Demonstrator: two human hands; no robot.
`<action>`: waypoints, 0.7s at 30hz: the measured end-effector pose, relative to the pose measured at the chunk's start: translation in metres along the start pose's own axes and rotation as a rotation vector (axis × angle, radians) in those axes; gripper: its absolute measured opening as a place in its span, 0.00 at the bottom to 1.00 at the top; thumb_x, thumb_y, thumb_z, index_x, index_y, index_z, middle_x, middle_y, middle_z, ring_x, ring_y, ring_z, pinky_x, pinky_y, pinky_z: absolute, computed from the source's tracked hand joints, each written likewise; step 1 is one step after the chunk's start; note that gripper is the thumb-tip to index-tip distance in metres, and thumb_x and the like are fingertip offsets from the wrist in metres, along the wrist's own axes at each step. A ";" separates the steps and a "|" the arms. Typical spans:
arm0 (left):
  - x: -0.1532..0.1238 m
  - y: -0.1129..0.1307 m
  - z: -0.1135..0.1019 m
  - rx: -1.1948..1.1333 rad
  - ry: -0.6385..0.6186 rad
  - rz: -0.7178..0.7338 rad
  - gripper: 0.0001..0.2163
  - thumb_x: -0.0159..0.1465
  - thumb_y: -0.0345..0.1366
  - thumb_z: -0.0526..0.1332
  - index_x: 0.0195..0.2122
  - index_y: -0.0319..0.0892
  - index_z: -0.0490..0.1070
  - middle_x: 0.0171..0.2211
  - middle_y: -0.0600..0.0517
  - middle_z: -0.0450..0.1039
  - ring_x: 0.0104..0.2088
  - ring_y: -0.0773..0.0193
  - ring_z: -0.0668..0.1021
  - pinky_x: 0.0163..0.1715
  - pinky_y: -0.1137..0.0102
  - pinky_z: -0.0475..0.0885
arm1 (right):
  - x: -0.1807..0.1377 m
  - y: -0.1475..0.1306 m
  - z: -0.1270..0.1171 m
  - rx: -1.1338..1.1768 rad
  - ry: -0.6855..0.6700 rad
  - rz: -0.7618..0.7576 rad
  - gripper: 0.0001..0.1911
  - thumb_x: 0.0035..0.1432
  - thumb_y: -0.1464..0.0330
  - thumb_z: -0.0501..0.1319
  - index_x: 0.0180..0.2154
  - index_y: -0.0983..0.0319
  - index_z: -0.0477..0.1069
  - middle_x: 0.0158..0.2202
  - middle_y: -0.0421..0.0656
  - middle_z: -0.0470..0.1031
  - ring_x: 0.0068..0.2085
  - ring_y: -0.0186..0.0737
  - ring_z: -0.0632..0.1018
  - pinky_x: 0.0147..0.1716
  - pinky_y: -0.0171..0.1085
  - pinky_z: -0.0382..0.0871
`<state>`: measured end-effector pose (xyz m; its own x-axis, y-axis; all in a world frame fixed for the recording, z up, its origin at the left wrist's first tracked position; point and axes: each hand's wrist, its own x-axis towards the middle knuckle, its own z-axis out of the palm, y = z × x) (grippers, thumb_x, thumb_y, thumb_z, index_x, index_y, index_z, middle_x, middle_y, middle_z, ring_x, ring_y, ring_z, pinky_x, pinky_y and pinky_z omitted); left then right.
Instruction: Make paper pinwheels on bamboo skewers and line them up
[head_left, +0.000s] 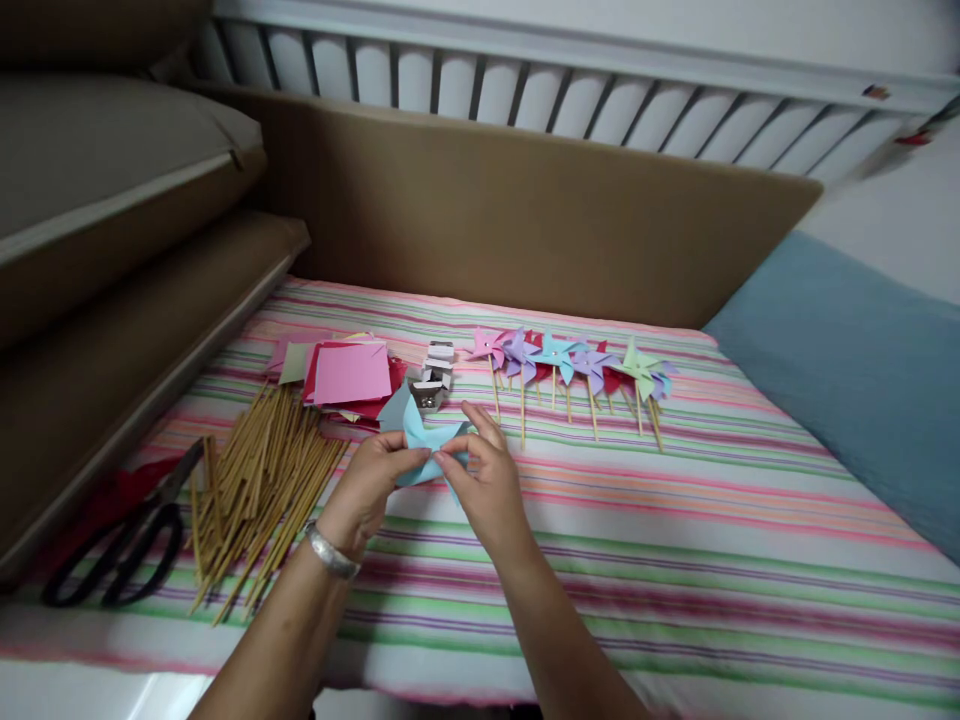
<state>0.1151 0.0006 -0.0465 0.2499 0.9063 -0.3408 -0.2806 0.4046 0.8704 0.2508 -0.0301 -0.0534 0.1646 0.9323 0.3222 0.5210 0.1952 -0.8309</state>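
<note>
Eight pinwheels [556, 352] at least, by my count, all on sticks and lying beyond the right hand [484, 480], off to its right. They overlap, so could be a couple more hiding. Those look done to me.

One more is in the works: a blue paper pinwheel [430, 437], right between the two hands. Left hand [371, 478] has it pinched, thumb on top near the middle, and the right hand is pinching it from the other side, fingers close together. Blades look folded in, but no stick on it that I can see, so I'd call it half made.

Loads of supplies left, too. One messy paper pile [352, 375] just past the left hand, mostly pink and red, can't count the sheets. Dozens of loose sticks [259, 480] left of that hand, way too many to tally. One pair of scissors [141, 517] further left again. Some little silver boxes [427, 395] just beyond the hands, number unclear. One bracelet [330, 550], left wrist.
</note>
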 end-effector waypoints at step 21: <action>-0.001 -0.007 0.005 0.442 -0.174 0.098 0.01 0.46 0.29 0.63 0.20 0.37 0.71 0.17 0.58 0.65 0.20 0.72 0.64 0.23 0.74 0.58 | 0.003 -0.004 -0.030 0.080 -0.380 0.110 0.23 0.47 0.77 0.58 0.47 0.56 0.68 0.28 0.36 0.71 0.30 0.34 0.72 0.30 0.33 0.66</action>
<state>0.1215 -0.0036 -0.0510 0.4039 0.8885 -0.2180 0.1009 0.1936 0.9759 0.2747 -0.0371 -0.0355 -0.1137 0.9922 0.0516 0.4480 0.0976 -0.8887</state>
